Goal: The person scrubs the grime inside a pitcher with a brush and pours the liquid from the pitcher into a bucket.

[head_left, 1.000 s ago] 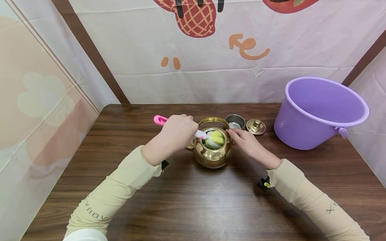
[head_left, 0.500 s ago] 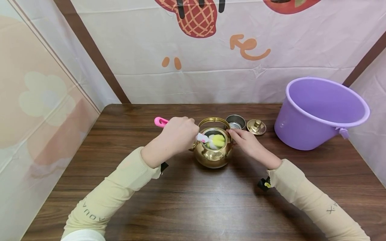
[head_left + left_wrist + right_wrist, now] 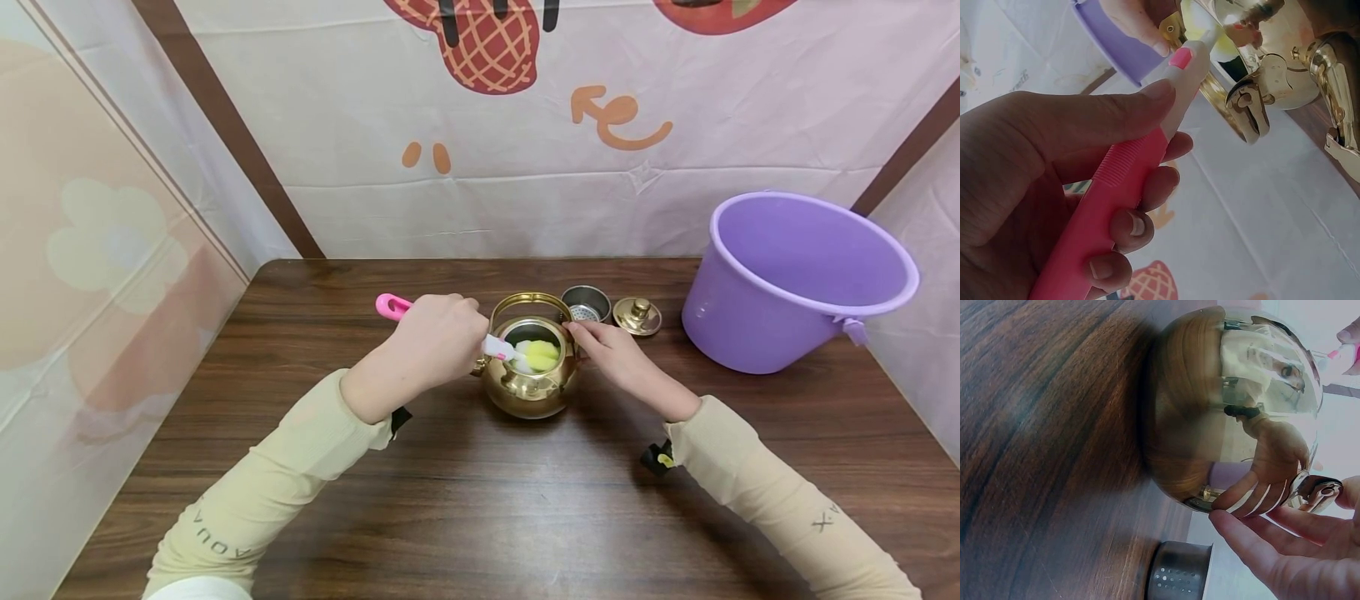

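My left hand point(image 3: 442, 340) grips a cleaning brush by its pink and white handle point(image 3: 1129, 162), the thumb lying along the top. Its yellow and white sponge head point(image 3: 542, 357) sits inside the open mouth of a shiny gold teapot point(image 3: 528, 393); the tip is hidden in the pot. On the other side, my right hand point(image 3: 618, 358) holds the teapot, thumb at the base of the raised arched handle point(image 3: 531, 297). In the right wrist view its fingers point(image 3: 1250, 540) lie against the polished side of the pot. The teapot stands upright on the wooden table.
Behind the pot to the right stands a perforated metal strainer point(image 3: 587, 312). Beside it lies the gold lid point(image 3: 637, 316) with its knob up. A large purple bucket point(image 3: 742, 325) occupies the table's right side. A printed curtain point(image 3: 360, 208) hangs along the back edge.
My left hand has shifted slightly left and down with the brush, and the sponge head has turned and sunk lower in the teapot. The right hand and teapot stay put.
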`<state>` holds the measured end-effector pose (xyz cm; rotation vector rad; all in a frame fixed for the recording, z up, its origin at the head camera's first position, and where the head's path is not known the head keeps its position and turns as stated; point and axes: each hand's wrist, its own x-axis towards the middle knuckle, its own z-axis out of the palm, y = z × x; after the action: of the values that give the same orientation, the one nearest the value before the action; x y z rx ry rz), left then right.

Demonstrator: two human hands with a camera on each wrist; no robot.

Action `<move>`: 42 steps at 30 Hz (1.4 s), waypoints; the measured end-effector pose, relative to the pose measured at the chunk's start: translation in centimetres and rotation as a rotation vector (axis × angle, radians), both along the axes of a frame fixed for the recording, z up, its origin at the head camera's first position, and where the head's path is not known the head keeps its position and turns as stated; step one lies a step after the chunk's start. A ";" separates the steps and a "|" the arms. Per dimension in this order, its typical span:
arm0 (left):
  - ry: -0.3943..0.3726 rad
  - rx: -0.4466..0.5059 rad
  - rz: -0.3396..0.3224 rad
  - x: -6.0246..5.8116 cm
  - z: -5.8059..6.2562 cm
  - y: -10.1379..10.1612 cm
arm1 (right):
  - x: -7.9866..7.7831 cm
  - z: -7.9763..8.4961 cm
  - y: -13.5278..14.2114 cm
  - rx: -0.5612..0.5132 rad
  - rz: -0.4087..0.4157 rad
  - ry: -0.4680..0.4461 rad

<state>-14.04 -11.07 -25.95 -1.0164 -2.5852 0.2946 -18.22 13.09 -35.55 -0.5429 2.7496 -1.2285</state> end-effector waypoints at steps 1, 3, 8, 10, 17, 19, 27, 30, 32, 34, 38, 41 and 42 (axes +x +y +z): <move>-0.001 0.002 0.000 0.0 0.0 0.0 | 0.0 0.0 0.0 0.001 -0.001 0.000; 0.002 0.005 -0.003 0.0 0.0 0.0 | 0.0 0.0 0.0 -0.001 -0.003 -0.004; 0.006 0.013 -0.002 -0.1 0.0 0.2 | 0.0 0.0 0.0 -0.003 -0.013 -0.014; 0.003 0.016 0.005 -0.1 0.0 0.3 | 0.1 0.0 0.0 -0.002 -0.015 -0.017; -0.020 0.021 0.050 -0.5 0.1 0.7 | 0.1 0.0 0.0 -0.003 -0.016 -0.015; -0.031 0.018 0.063 -0.6 0.1 0.7 | 0.1 0.0 0.0 -0.005 -0.014 -0.015; -0.099 -0.006 0.120 -1.2 0.2 0.6 | 0.0 0.0 0.0 -0.005 -0.006 -0.006; -0.119 -0.013 0.146 -1.4 0.1 0.6 | 0.1 0.0 -0.1 -0.005 -0.003 -0.004; -0.127 -0.012 0.156 -1.6 0.0 0.5 | 0.1 0.1 -0.1 -0.005 -0.001 -0.003; -0.132 -0.006 0.161 -1.7 -0.1 0.3 | 0.1 0.1 -0.1 -0.004 -0.002 -0.005; -0.142 0.003 0.163 -1.8 -0.1 0.2 | 0.1 0.1 -0.1 -0.002 -0.011 -0.012; -0.149 0.007 0.175 -1.9 -0.1 0.1 | 0.1 0.1 -0.1 -0.005 -0.012 -0.015; -0.153 0.008 0.180 -1.9 -0.1 0.0 | 0.1 0.1 -0.1 -0.006 -0.011 -0.016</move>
<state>-15.95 -11.04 -26.07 -0.8338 -2.8205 0.2602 -18.11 12.97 -35.48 -0.5167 2.7402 -1.2391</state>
